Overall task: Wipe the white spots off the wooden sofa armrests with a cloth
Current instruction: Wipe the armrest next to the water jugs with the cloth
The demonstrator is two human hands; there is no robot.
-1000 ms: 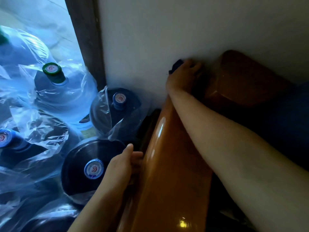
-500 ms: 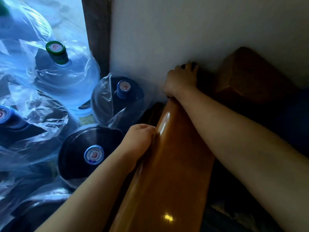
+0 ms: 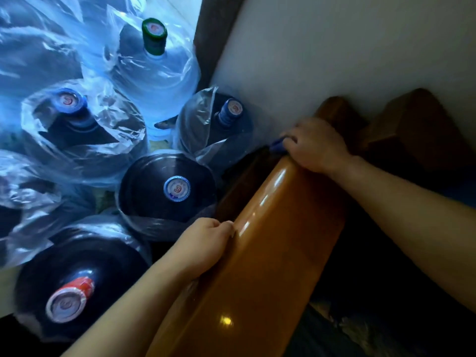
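Note:
A glossy brown wooden armrest (image 3: 278, 240) runs from the bottom centre up toward the white wall. My right hand (image 3: 315, 145) presses down on its far part, closed on a blue cloth (image 3: 278, 145) of which only a small edge shows at the fingertips. My left hand (image 3: 206, 243) grips the armrest's left edge nearer to me, fingers curled under the rim. No white spots are visible on the shiny surface in this dim light.
Several large water jugs in clear plastic bags (image 3: 167, 194) crowd the floor left of the armrest. A white wall (image 3: 334, 47) and a dark door frame (image 3: 216, 34) stand behind. A darker wooden sofa back (image 3: 412, 124) rises at the right.
My right hand with the cloth has drawn back from the wall end along the armrest toward me. My left hand keeps its hold on the left edge. The view has tilted.

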